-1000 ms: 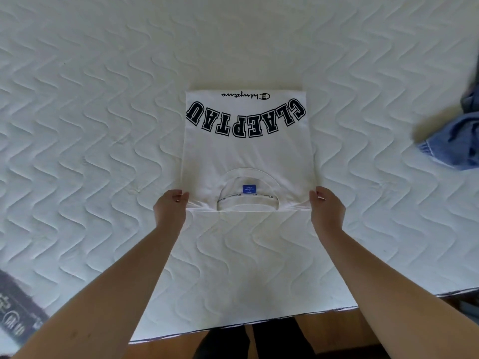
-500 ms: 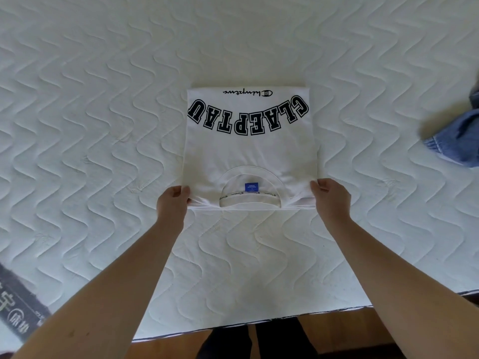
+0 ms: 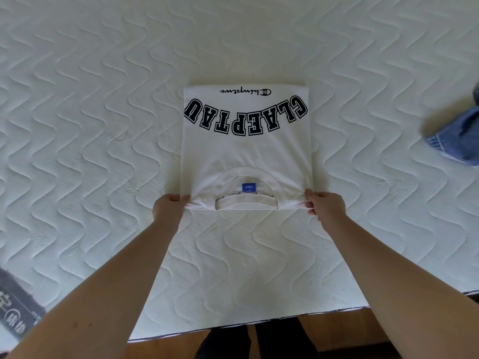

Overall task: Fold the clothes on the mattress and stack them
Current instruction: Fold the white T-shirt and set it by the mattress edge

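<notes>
A white T-shirt (image 3: 246,151) with black block letters lies folded into a rectangle in the middle of the white quilted mattress (image 3: 90,125). Its collar with a blue label faces me. My left hand (image 3: 168,208) pinches the near left corner of the shirt. My right hand (image 3: 326,207) pinches the near right corner, and the near edge is stretched taut between them. A blue denim garment (image 3: 458,141) lies crumpled at the right edge of the view.
The mattress's near edge (image 3: 259,325) runs across the bottom, with wooden floor and dark trousers below it. A grey label patch (image 3: 18,307) sits at the near left corner of the mattress.
Both hands have slid slightly outward and shifted their grip on the near corners, pulling the shirt's near edge tighter. The shirt has stayed in place.
</notes>
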`<state>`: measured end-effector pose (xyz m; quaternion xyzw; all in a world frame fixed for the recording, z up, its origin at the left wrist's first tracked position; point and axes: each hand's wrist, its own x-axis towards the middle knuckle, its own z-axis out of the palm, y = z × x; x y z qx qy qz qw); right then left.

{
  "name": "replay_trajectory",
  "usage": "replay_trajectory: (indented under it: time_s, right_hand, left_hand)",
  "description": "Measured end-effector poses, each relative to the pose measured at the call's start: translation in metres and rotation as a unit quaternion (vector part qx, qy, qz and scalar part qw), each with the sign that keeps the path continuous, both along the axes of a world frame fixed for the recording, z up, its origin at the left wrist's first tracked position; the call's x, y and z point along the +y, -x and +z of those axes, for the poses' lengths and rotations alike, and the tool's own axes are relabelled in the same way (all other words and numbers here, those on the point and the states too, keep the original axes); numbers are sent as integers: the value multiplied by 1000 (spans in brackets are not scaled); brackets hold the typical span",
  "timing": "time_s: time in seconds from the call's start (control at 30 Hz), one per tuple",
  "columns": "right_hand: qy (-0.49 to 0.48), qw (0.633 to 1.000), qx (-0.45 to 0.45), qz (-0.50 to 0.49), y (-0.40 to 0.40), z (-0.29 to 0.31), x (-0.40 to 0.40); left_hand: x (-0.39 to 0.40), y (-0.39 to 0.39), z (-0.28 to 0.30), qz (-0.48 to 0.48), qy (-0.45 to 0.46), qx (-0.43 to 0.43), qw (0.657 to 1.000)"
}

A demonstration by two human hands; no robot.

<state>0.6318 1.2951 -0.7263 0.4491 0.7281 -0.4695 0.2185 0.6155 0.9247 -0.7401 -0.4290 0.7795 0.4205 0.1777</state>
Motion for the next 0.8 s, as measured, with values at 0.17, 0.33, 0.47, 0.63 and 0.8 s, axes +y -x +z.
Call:
replay_trajectory:
  time_s: [0.17, 0.33, 0.47, 0.63, 0.8]
  right_hand:
    - [-128, 990, 22, 56, 0, -1, 3]
    - [-87, 990, 55, 91, 4, -3, -3]
    - [-70, 989, -22, 130, 16, -2, 0]
    - [60, 998, 4, 24, 13, 10, -3]
    - [96, 995, 40, -10, 1, 37, -7]
  left_hand:
    - [4, 5, 2, -80, 35, -24, 996]
    - [3, 9, 7, -81, -6, -19, 997]
    - [5, 6, 13, 87, -219, 19, 972]
    - [9, -5, 17, 130, -263, 37, 955]
    - [11, -13, 51, 160, -257, 62, 951]
